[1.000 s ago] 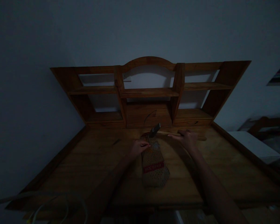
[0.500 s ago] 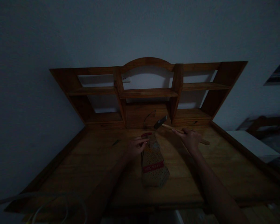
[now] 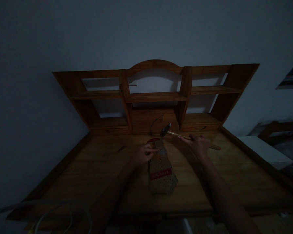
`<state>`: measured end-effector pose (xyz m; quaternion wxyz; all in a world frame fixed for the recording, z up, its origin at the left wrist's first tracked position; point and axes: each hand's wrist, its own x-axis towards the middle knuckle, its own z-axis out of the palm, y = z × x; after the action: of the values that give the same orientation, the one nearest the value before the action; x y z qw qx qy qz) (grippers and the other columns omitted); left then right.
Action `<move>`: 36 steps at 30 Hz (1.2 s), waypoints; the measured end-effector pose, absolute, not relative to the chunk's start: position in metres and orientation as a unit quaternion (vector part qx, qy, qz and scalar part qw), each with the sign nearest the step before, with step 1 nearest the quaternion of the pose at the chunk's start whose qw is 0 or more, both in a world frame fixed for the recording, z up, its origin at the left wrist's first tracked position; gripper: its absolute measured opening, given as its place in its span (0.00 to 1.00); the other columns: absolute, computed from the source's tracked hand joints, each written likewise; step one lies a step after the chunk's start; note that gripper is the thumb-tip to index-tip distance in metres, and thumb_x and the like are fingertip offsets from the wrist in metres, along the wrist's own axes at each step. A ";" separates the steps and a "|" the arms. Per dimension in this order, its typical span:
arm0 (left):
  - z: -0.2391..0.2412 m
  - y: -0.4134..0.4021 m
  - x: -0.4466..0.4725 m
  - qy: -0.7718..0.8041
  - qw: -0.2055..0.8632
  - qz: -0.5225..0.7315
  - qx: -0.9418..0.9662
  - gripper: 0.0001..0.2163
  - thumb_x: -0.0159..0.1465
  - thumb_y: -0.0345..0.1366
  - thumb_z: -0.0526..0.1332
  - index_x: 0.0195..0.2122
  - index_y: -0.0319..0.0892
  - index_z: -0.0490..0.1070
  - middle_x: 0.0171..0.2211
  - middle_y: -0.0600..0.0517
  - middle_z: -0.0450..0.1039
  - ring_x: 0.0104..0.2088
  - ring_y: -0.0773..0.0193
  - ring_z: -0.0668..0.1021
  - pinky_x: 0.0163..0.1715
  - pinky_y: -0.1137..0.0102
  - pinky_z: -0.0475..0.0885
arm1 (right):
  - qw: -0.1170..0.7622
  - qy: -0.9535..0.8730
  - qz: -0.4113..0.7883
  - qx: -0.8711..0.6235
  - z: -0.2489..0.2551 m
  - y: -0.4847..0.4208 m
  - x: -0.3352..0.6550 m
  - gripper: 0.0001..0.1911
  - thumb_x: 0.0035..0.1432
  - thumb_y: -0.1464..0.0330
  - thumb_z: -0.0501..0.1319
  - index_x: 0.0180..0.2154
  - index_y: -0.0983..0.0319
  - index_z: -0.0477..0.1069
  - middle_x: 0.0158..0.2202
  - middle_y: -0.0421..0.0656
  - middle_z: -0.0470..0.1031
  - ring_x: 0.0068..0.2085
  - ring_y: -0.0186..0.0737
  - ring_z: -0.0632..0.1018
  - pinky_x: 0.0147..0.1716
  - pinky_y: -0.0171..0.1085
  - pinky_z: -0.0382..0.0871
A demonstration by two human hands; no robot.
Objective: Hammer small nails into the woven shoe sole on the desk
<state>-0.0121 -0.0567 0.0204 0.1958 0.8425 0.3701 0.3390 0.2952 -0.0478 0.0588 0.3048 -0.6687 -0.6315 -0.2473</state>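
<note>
My right hand (image 3: pixel 199 145) is wrapped round the wooden handle of a hammer (image 3: pixel 183 134). The hammer's dark metal head (image 3: pixel 165 130) is raised to the left, above the far end of a beige, dotted cloth bundle (image 3: pixel 160 162). That bundle looks like folded work gloves, with a red lettered band across it and red at its far end. At its upper left is my left hand (image 3: pixel 144 153), fingers drawn together and the forefinger reaching over the cloth. Whatever lies between the fingertips is too dark and small to make out.
The bundle lies on a wooden desk (image 3: pixel 92 175) with a shelf unit (image 3: pixel 156 97) along its back. A small dark item (image 3: pixel 121 148) lies left of my left hand. A pale cable (image 3: pixel 39 203) loops at the lower left. A thin curved dark line (image 3: pixel 156 120) shows behind the hammer.
The hammer head has shifted slightly left and down, its tilt a little steeper. The left fingers have moved slightly right, over the cloth.
</note>
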 end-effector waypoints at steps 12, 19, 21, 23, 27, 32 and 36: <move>0.023 -0.063 -0.011 0.382 0.204 0.341 0.834 0.19 0.61 0.29 0.53 0.52 0.48 0.70 0.29 0.53 0.65 0.29 0.70 0.68 0.30 0.76 0.63 | 0.290 -0.639 -0.242 -0.670 0.067 -0.055 0.291 0.39 0.50 0.37 0.46 0.21 0.64 0.75 0.18 0.49 0.73 0.25 0.39 0.71 0.26 0.35 0.47; 0.028 -0.065 -0.009 0.390 0.191 0.322 0.841 0.22 0.61 0.29 0.53 0.56 0.49 0.65 0.32 0.53 0.65 0.29 0.70 0.68 0.31 0.76 0.64 | 0.279 -0.634 -0.253 -0.675 0.064 -0.051 0.293 0.37 0.50 0.38 0.48 0.20 0.63 0.74 0.17 0.49 0.73 0.25 0.40 0.71 0.26 0.35 0.47; 0.026 -0.064 -0.009 0.390 0.192 0.321 0.842 0.22 0.61 0.29 0.52 0.56 0.49 0.66 0.31 0.54 0.65 0.29 0.70 0.68 0.31 0.75 0.64 | 0.278 -0.639 -0.252 -0.672 0.064 -0.051 0.294 0.37 0.49 0.37 0.48 0.20 0.63 0.74 0.18 0.48 0.73 0.25 0.40 0.71 0.27 0.35 0.47; 0.026 -0.063 -0.009 0.390 0.200 0.324 0.838 0.21 0.61 0.29 0.52 0.55 0.48 0.66 0.30 0.53 0.65 0.30 0.70 0.68 0.32 0.75 0.64 | 0.277 -0.640 -0.252 -0.671 0.064 -0.051 0.294 0.37 0.48 0.37 0.49 0.20 0.62 0.73 0.19 0.48 0.74 0.25 0.40 0.71 0.27 0.35 0.48; 0.027 -0.061 -0.008 0.387 0.232 0.326 0.831 0.21 0.60 0.27 0.53 0.54 0.46 0.68 0.30 0.53 0.65 0.29 0.70 0.68 0.31 0.75 0.63 | 0.268 -0.651 -0.261 -0.661 0.064 -0.053 0.294 0.36 0.49 0.38 0.49 0.20 0.62 0.73 0.18 0.48 0.73 0.25 0.40 0.71 0.28 0.35 0.50; 0.026 -0.058 -0.009 0.396 0.242 0.322 0.825 0.20 0.59 0.27 0.53 0.53 0.46 0.70 0.27 0.54 0.63 0.28 0.70 0.67 0.29 0.76 0.61 | 0.247 -0.683 -0.257 -0.638 0.062 -0.052 0.297 0.32 0.54 0.42 0.51 0.22 0.62 0.73 0.19 0.47 0.74 0.24 0.39 0.72 0.31 0.36 0.52; 0.023 -0.061 -0.007 0.398 0.224 0.336 0.824 0.20 0.61 0.29 0.53 0.53 0.47 0.69 0.30 0.53 0.66 0.29 0.69 0.69 0.30 0.75 0.63 | 0.232 -0.676 -0.257 -0.651 0.059 -0.051 0.296 0.32 0.54 0.43 0.50 0.22 0.63 0.73 0.20 0.49 0.75 0.26 0.41 0.73 0.32 0.37 0.52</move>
<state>-0.0072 -0.0608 0.0229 0.2236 0.8237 0.3982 0.3361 0.2956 -0.0505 0.0591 0.2324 -0.6506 -0.6757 -0.2571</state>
